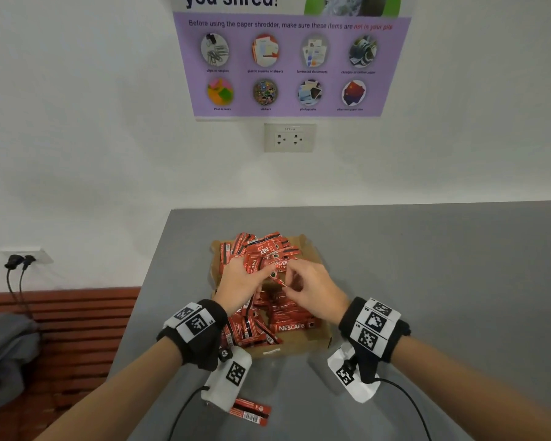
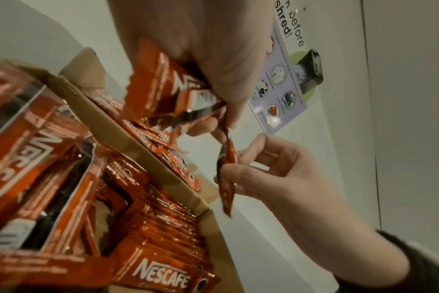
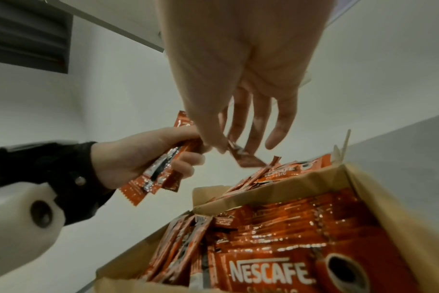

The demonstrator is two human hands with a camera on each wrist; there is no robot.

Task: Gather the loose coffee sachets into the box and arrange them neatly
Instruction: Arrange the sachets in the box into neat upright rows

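- The left hand (image 1: 239,281), at the centre of the head view, is clamped round a small bundle of red Nescafé sachets (image 3: 158,170), fingers curled about them above the box.
- The right hand (image 1: 312,288), just beside it, pinches a single sachet (image 2: 227,170) between thumb and fingertips; the other fingers hang loose.
- The cardboard box (image 1: 303,345) sits on the grey table (image 1: 427,265), lower centre of the head view, filled with sachets, some in a tidy row, others heaped at its far end.
- Two loose sachets (image 1: 252,413) lie on the table near the bottom edge, apart from the box.
- A purple shredder poster (image 1: 293,62) hangs on the wall, top centre.
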